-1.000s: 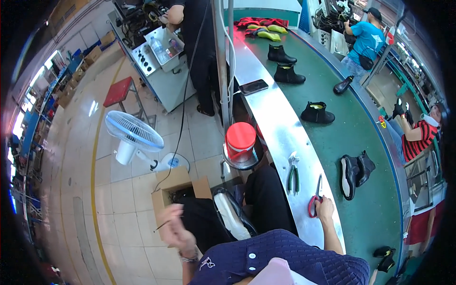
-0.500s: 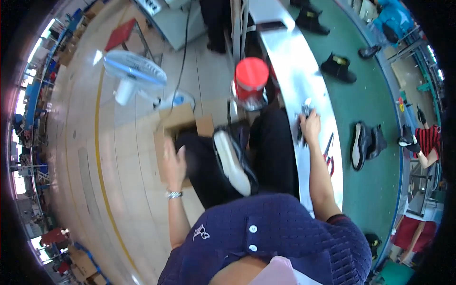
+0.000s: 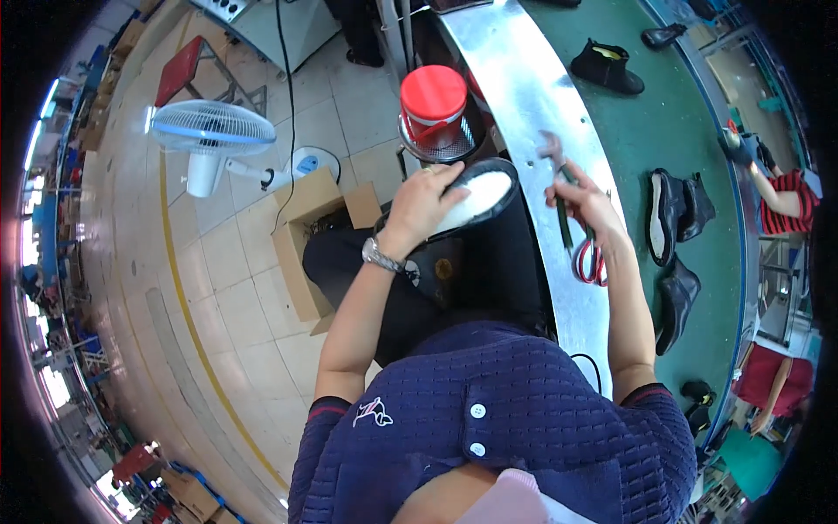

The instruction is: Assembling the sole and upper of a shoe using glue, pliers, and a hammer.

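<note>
My left hand (image 3: 422, 208) is closed on a black shoe (image 3: 504, 199), its thumb lying on the pale sole (image 3: 480, 194). The shoe is tilted above my lap with the sole up. My right hand (image 3: 587, 203) has its fingers round the dark handles of a pair of pincers (image 3: 563, 223), over the metal bench (image 3: 572, 301). The jaws of the pincers point away from me and are slightly blurred. Just below that hand, red-handled scissors (image 3: 590, 269) lie on the bench.
An open cardboard box (image 3: 301, 262) stands by my left knee. A red-lidded bucket (image 3: 434, 96) sits in a wire basket beside the bench. Farther left is a fan (image 3: 212, 131). Beyond the bench, a green conveyor (image 3: 611, 131) carries several black shoes; a co-worker in red stripes (image 3: 790, 205) is across it.
My left hand has come from beside the box to grip the shoe, now raised from my lap and turned. My right hand now holds the pincers with their jaws pointing away. The whole view has shifted.
</note>
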Tool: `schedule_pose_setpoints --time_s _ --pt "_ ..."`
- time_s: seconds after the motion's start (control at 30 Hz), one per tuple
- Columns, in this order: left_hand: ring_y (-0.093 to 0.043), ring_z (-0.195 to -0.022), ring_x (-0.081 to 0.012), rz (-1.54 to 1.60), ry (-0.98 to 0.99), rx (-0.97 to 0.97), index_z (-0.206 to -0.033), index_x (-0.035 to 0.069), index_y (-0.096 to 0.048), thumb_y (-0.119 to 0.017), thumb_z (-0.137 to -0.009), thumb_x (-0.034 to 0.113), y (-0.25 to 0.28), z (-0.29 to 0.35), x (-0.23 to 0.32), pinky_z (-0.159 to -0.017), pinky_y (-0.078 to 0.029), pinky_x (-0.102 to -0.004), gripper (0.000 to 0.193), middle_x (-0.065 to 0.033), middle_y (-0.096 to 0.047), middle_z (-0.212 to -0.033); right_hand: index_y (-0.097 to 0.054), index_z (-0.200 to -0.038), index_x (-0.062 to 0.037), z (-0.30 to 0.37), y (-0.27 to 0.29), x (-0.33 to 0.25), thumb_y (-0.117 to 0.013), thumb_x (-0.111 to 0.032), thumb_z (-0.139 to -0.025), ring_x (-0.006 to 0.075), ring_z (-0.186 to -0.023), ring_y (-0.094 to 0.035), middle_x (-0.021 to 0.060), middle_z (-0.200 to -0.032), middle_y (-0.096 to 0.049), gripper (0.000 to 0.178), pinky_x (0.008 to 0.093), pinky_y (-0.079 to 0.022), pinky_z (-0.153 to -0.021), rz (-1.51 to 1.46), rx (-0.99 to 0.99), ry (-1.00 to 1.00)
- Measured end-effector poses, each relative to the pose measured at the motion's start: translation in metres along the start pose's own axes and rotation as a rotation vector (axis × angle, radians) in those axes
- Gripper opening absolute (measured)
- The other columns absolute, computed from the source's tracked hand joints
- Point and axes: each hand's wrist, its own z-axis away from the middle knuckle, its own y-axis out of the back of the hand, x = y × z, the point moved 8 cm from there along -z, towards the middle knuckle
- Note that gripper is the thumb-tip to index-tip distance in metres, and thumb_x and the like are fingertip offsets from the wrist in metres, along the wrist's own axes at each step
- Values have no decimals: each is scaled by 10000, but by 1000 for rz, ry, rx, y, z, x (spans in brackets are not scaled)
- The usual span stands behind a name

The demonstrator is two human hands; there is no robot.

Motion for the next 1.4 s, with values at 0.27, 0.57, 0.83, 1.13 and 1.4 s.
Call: schedule_pose_setpoints --time_s 0.27,0.57,0.83,1.13,1.4 --pt "-644 -755 -367 -197 137 209 -873 27 -617 -530 -953 300 17 -27 -14 -649 -486 -471 297 -159 -666 -803 -201 -1508 -13 19 -70 -6 -542 -114 -959 132 -890 -595 74 -1020 -676 654 268 -443 -844 444 -423 38" --pt "-425 -1281 -366 -285 112 177 -1371 -50 -381 -831 -634 129 -17 38 25 -1093 -326 -434 882 -187 -484 -1355 -278 -1489 -82 14 -103 -18 -557 -131 -928 283 -835 -653 174 -952 -661 628 388 -497 -803 837 -560 -17" --pt "-459 -1269 -341 -249 -52 339 -1360 -63 -423 -774 -625 57 -24 52 31 -1085 -341 -424 824 -211 -492 -1349 -309 -1462 -82 40 -92 3 -567 -71 -917 367 -652 -646 232 -719 -621 603 418 -501 -641 936 -236 559" --pt "-495 -1221 -396 -470 -155 401 -1292 -107 -493 -567 -815 97 -27 50 31 -1059 -382 -452 525 -267 -498 -1328 -308 -1463 -76 35 -110 -64 -564 -126 -937 322 -611 -657 165 -664 -636 588 381 -519 -607 932 -51 589" --pt "-518 -1205 -380 -510 -145 459 -1247 -112 -525 -528 -831 69 -26 54 28 -1048 -404 -437 453 -274 -516 -1307 -222 -1488 -105 17 -125 -55 -548 -142 -931 443 -656 -630 236 -735 -648 646 508 -489 -610 1023 -157 536"
